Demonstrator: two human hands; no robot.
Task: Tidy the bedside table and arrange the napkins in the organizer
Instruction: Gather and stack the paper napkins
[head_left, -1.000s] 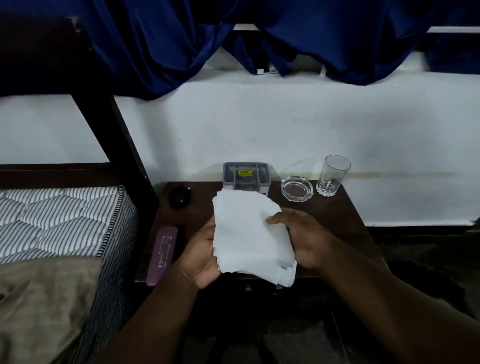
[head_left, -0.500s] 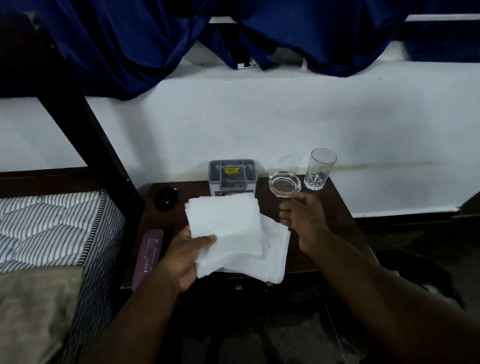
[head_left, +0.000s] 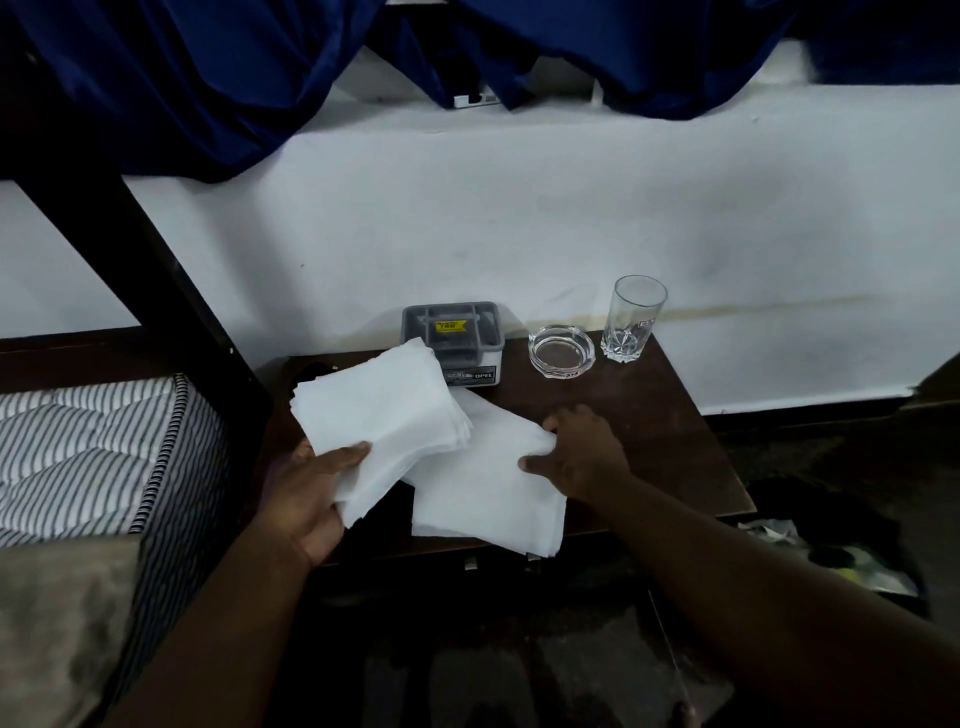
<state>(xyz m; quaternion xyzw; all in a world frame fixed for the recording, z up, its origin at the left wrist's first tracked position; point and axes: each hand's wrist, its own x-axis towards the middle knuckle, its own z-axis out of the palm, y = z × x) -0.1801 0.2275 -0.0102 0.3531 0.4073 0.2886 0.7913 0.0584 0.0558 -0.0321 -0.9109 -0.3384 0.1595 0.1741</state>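
Splitting what both hands held as one bundle a second ago over the bedside table (head_left: 649, 415); now the table pile (head_left: 483, 488) of napkins lies at its near edge; the held stack (head_left: 379, 415) is lifted just left of it, overlapping its corner; left hand (head_left: 306, 483) clamps that stack, thumb on top; right hand (head_left: 582, 452) is back on the table pile, thumb and fingers curled at its right edge; organizer (head_left: 452, 338) at the far side shows no napkins, so I judge loading not yet begun.
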